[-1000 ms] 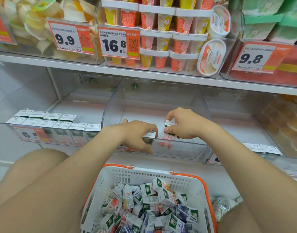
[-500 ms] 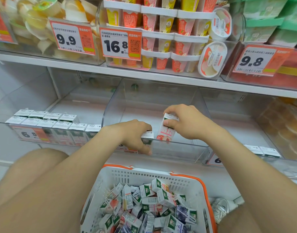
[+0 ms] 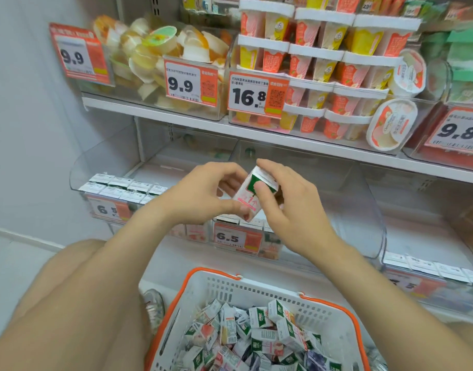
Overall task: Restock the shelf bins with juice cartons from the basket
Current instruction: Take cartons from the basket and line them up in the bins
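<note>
Juice carton (image 3: 252, 195) raised and held two-handed, head view. A half-second ago I had it in the right hand (image 3: 291, 207) alone, low inside the middle bin (image 3: 363, 210) near its front edge, while the left hand (image 3: 203, 194) rested on that edge. Now the left hand has come off the bin and both hands have lifted the carton above the front edge, over the 6.5 price tag (image 3: 236, 238).

The carton sits tilted between the hands, its green top leaning up and to the right. My left thumb and fingers pinch its lower pink end. My right thumb presses the green face, with the forefinger curled over the top edge. Both hands grip it; neither is free.

I judge this carton is not yet shelved and is being turned to face properly before it joins the short row (image 3: 230, 219) along the bin's front edge. The basket (image 3: 326, 303) below is heaped with cartons (image 3: 256, 336), so most of the restocking remains.
</note>
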